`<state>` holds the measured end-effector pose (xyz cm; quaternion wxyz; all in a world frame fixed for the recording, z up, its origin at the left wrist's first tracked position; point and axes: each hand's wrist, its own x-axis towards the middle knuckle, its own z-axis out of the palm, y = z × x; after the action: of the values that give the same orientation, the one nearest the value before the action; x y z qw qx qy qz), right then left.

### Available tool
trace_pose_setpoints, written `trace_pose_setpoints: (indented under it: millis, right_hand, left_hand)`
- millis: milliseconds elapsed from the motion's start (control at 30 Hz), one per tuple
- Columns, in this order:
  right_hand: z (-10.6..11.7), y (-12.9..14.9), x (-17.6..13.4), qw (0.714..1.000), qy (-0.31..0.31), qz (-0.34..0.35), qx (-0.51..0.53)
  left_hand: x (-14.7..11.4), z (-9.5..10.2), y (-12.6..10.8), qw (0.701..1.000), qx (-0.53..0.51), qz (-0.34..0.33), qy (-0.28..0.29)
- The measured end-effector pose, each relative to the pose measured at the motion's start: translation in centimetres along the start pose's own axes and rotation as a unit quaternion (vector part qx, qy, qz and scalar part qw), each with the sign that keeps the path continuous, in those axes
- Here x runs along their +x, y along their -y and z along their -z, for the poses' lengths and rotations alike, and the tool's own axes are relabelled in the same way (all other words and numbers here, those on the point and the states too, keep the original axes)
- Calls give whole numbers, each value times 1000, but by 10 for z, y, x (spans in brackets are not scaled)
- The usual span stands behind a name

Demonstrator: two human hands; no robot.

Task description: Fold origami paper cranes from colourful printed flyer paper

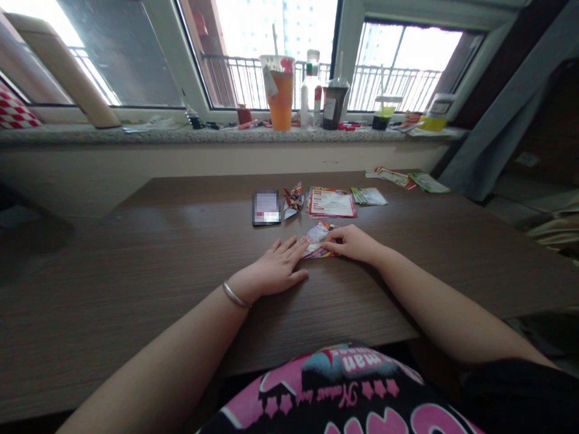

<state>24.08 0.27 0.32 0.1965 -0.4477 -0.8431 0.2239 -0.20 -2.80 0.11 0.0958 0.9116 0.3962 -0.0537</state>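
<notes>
A small sheet of colourful printed paper (316, 236), with folds in it, lies on the brown table between my hands. My left hand (281, 265) rests flat with its fingers spread, the fingertips touching the paper's left edge. At the right side, my right hand (350, 243) pinches the paper between thumb and fingers. Just beyond stands a folded paper piece (294, 200) in similar colours. A phone-like device (266, 208) with a blurred screen lies to its left. A stack of printed sheets (332, 202) with red borders lies to its right.
Green-edged leaflets (368, 196) lie right of the stack, with more leaflets (407, 179) at the table's far right. On the granite sill (217, 135) stand an orange drink cup (281, 99), a clear bottle (310, 90), a dark cup (335, 105) and a cardboard tube (67, 72).
</notes>
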Motion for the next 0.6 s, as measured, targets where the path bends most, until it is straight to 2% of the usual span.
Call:
trace_pose_setpoints:
  millis: [333,600]
  right_hand:
    - [-2,-7,6,992,-47,-116,7]
    - [-1,-6,6,987,-42,-130,-83]
  left_hand:
    - [0,-3,-5,1000,12,2,-22]
    - [2,-2,-6,999,22,-21,-10]
